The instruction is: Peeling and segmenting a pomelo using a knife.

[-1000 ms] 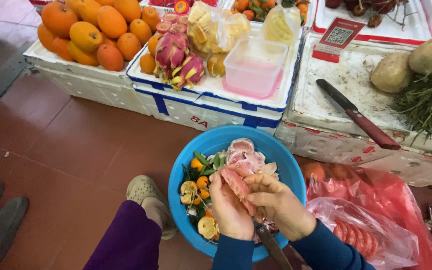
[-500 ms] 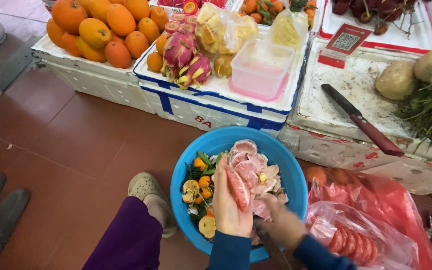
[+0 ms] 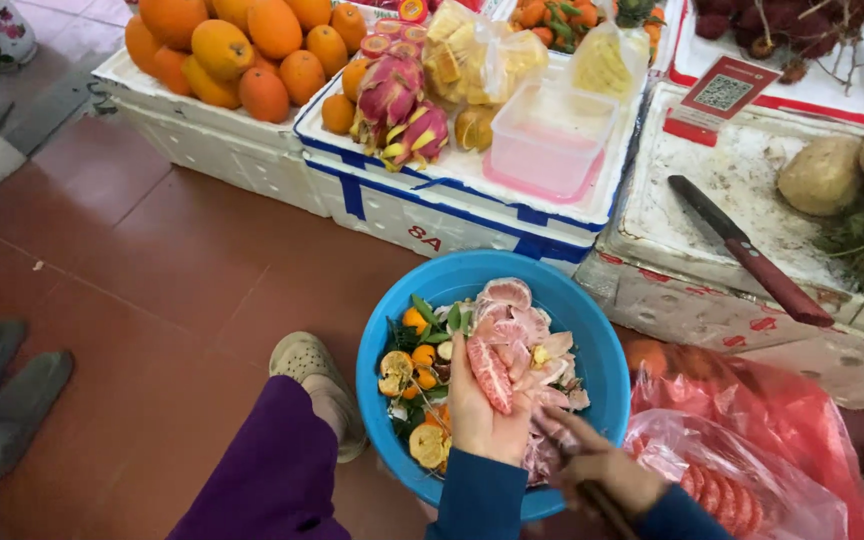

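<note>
Pomelo segment (image 3: pixel 489 373) lies pinched in left hand (image 3: pixel 480 420) grip.

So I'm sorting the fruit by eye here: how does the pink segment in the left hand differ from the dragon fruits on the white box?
The pomelo segment is peeled, bare pink flesh; the dragon fruits are whole, with magenta skin and yellow-green scales. The segment is one slim wedge, each dragon fruit a plump oval. The segment lies in the left hand over the blue basin; the dragon fruits rest on the white foam box. Both are pinkish.
</note>
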